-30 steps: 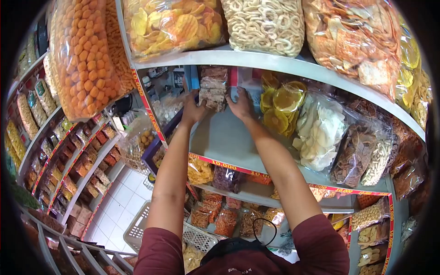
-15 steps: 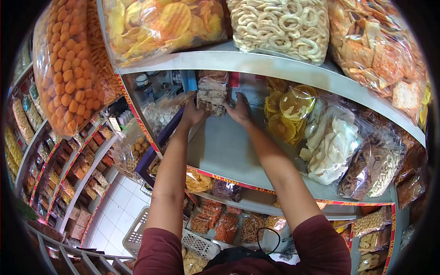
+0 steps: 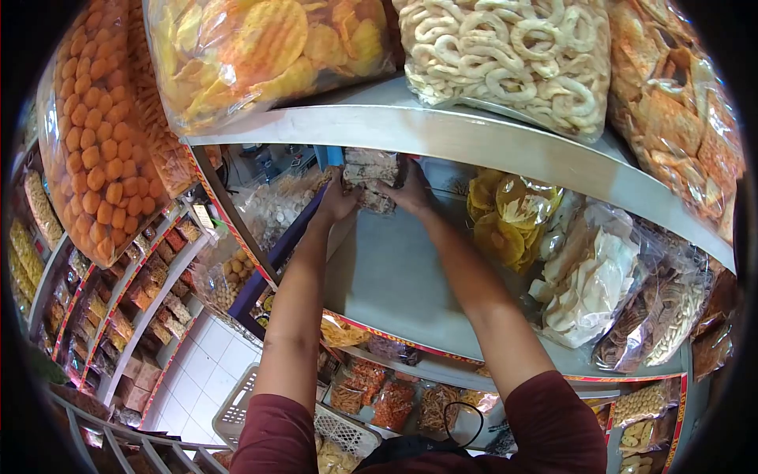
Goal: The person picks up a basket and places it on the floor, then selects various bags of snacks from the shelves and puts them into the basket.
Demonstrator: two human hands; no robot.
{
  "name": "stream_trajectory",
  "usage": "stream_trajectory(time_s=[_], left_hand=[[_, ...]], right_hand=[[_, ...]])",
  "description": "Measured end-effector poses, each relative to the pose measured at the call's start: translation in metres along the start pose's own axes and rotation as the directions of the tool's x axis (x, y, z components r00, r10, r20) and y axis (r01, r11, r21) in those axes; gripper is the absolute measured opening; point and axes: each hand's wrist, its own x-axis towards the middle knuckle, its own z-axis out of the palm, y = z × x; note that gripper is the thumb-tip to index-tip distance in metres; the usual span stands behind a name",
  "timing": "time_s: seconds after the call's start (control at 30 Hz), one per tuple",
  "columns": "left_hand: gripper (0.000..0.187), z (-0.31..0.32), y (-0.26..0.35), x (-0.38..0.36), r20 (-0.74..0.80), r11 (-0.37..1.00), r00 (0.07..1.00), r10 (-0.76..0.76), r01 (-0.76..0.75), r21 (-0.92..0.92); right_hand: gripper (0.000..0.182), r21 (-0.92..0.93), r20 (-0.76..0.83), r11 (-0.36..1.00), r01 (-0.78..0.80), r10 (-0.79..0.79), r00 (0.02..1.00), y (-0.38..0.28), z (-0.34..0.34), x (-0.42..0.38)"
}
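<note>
Deep on grey shelf (image 3: 395, 268), against the back: clear snack packet (image 3: 369, 175) of brown pieces. Left hand (image 3: 338, 199) clasped on its left edge, right hand (image 3: 408, 189) closed over its right side. Likely light, crinkly, slippery film (contents brittle); best gripped by both edges. Yellow chip bag (image 3: 505, 217) just beside.

Bright, even daylight fills the scene, and colours are vivid. The fisheye lens bends the upper shelf (image 3: 442, 130) into an arc and blackens the corners. Glare streaks the plastic of the bag of orange balls (image 3: 99, 134), left of the grip. Under that shelf the recess is shadowed, and detail there is soft.
</note>
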Motion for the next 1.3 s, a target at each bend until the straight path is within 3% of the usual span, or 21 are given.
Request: stream_trajectory(time_s=[0.07, 0.17, 0.27, 0.37, 0.47, 0.57, 0.67, 0.77, 0.87, 0.9, 0.97, 1.0, 1.03, 1.07, 1.1, 1.23, 1.3], left_hand=[[0.079, -0.002, 0.042, -0.015, -0.013, 0.995, 1.0, 0.004, -0.003, 0.098], [0.08, 0.002, 0.027, -0.008, -0.017, 0.988, 0.989, -0.145, 0.145, 0.055], [0.08, 0.004, 0.021, -0.008, -0.048, 0.988, 0.994, -0.097, 0.102, 0.116], [0.081, 0.008, 0.004, -0.003, 0.01, 0.989, 0.998, -0.062, 0.063, -0.133], [0.082, 0.004, 0.071, -0.03, 0.051, 0.947, 0.965, -0.255, 0.26, -0.189], [0.083, 0.012, 0.012, -0.011, -0.074, 0.992, 0.99, -0.121, 0.122, 0.011], [0.084, 0.011, 0.078, -0.044, -0.054, 0.979, 0.983, -0.174, 0.167, -0.116], [0.085, 0.011, 0.066, -0.047, -0.052, 0.985, 0.987, -0.149, 0.144, -0.098], [0.085, 0.009, 0.103, -0.067, -0.069, 0.974, 0.991, -0.113, 0.097, -0.202], [0.083, 0.007, 0.098, -0.068, -0.138, 0.994, 0.99, -0.031, 0.016, -0.109], [0.079, 0.003, 0.075, -0.068, -0.238, 0.988, 0.961, 0.14, -0.119, 0.102], [0.078, -0.002, 0.092, -0.081, -0.217, 0.989, 0.968, 0.127, -0.106, 0.107], [0.076, -0.009, 0.123, -0.098, -0.194, 0.99, 0.974, 0.115, -0.095, 0.108], [0.074, -0.016, 0.149, -0.113, -0.172, 0.99, 0.979, 0.108, -0.09, 0.111], [0.076, -0.023, 0.164, -0.123, -0.145, 0.997, 0.989, -0.02, 0.031, 0.074], [0.078, -0.049, 0.189, -0.154, -0.255, 0.999, 0.966, 0.032, -0.033, 0.0], [0.083, -0.064, 0.228, -0.187, -0.207, 0.997, 0.976, -0.065, 0.071, 0.024]], right_hand=[[0.118, -0.069, -0.041, 0.997, 0.017, -0.02, 0.999, 0.004, 0.007, 0.003], [0.117, 0.01, -0.078, 0.998, 0.064, -0.063, 0.995, 0.021, 0.02, 0.012], [0.113, 0.07, -0.011, 0.997, 0.042, -0.041, 0.999, -0.018, -0.005, -0.002], [0.105, -0.047, 0.088, 0.999, -0.009, 0.014, 0.996, -0.005, -0.004, 0.005], [0.103, -0.084, 0.075, 0.996, 0.028, -0.022, 0.997, -0.008, -0.005, -0.001], [0.102, -0.145, -0.066, 0.966, 0.212, -0.223, 0.973, -0.02, -0.01, -0.015], [0.099, 0.225, -0.158, 0.942, 0.25, -0.218, 0.963, 0.012, 0.026, -0.012], [0.092, 0.257, 0.065, 0.966, 0.04, -0.059, 0.996, -0.057, -0.028, -0.04], [0.083, 0.392, 0.031, 0.918, 0.057, -0.075, 0.997, -0.046, -0.015, -0.04], [0.079, 0.35, -0.023, 0.93, 0.112, -0.111, 0.994, -0.055, -0.019, -0.046], [0.076, 0.259, -0.006, 0.963, 0.068, -0.069, 0.998, -0.103, -0.043, -0.069], [0.075, 0.209, -0.002, 0.977, 0.042, -0.043, 0.999, -0.12, -0.053, -0.081], [0.076, 0.423, 0.013, 0.906, 0.03, -0.039, 0.999, -0.098, -0.033, -0.076], [0.076, 0.42, 0.004, 0.906, 0.057, -0.064, 0.998, -0.103, -0.035, -0.084], [0.076, 0.418, -0.009, 0.904, 0.088, -0.093, 0.996, -0.112, -0.037, -0.09], [0.08, 0.457, 0.032, 0.886, 0.084, -0.111, 0.993, -0.151, -0.047, -0.118], [0.083, 0.43, 0.041, 0.898, 0.09, -0.119, 0.992, -0.169, -0.049, -0.139]])
